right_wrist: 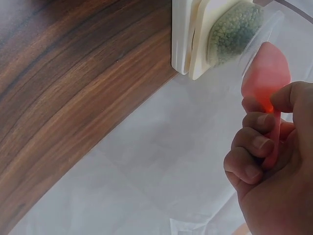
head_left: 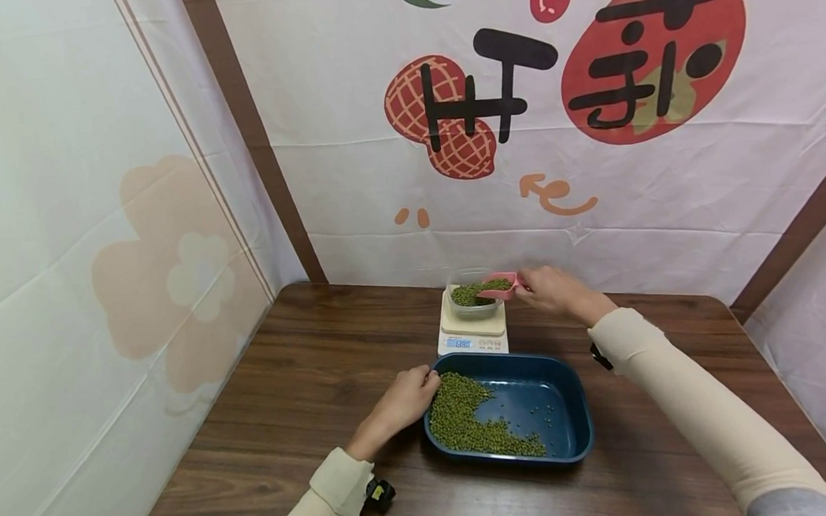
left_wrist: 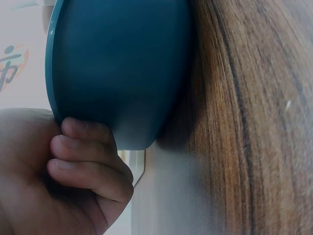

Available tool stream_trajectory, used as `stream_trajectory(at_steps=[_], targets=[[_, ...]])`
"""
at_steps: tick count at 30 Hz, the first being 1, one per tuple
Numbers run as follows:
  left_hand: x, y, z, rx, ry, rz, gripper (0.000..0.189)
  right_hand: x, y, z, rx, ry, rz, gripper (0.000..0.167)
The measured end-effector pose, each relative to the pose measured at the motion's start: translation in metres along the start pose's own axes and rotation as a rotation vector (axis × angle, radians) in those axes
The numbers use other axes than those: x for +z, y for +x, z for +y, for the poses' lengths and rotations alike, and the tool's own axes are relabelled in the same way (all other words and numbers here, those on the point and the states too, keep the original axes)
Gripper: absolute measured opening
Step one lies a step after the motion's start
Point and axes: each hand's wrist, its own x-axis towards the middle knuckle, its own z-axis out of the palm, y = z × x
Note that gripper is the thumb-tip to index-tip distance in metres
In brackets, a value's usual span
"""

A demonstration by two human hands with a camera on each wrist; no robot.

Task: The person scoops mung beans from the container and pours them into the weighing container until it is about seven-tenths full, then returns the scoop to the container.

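Observation:
In the head view my right hand (head_left: pixel 553 289) grips the handle of a pink scoop (head_left: pixel 505 282) loaded with green beans. The scoop is at the rim of a clear plastic container (head_left: pixel 475 312), which holds more green beans (right_wrist: pixel 234 32). That container stands on a kitchen scale (head_left: pixel 473 341) with a lit display. My left hand (head_left: pixel 403 397) pinches the left rim of a blue basin (head_left: pixel 533 367), its fingers curled against the outer wall in the left wrist view. Green beans (head_left: pixel 458 421) are heaped along the basin's left and near side, with a few scattered at the right.
Everything stands on a dark wood table (head_left: pixel 306 359), the scale close to its back edge. A printed cloth (head_left: pixel 352 191) hangs right behind, and another cloth (head_left: pixel 63 232) runs along the left side.

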Motion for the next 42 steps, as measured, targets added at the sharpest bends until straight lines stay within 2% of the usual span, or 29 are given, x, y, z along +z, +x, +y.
stream_trajectory(at_steps=[13,36,41,42], targets=[[-0.001,0.0,0.0,0.013,0.015,0.01,0.036,-0.007,0.002,-0.003,0.019,-0.055,-0.011,0.018],[-0.003,-0.001,0.002,0.012,0.016,0.001,0.036,-0.014,0.006,-0.005,0.003,-0.124,-0.033,0.018],[-0.001,0.003,-0.004,0.026,-0.026,-0.001,0.036,-0.019,0.007,-0.007,-0.007,-0.138,-0.033,0.019],[0.002,0.007,-0.011,0.041,-0.023,0.003,0.037,-0.02,0.007,-0.007,-0.011,-0.139,-0.032,0.018]])
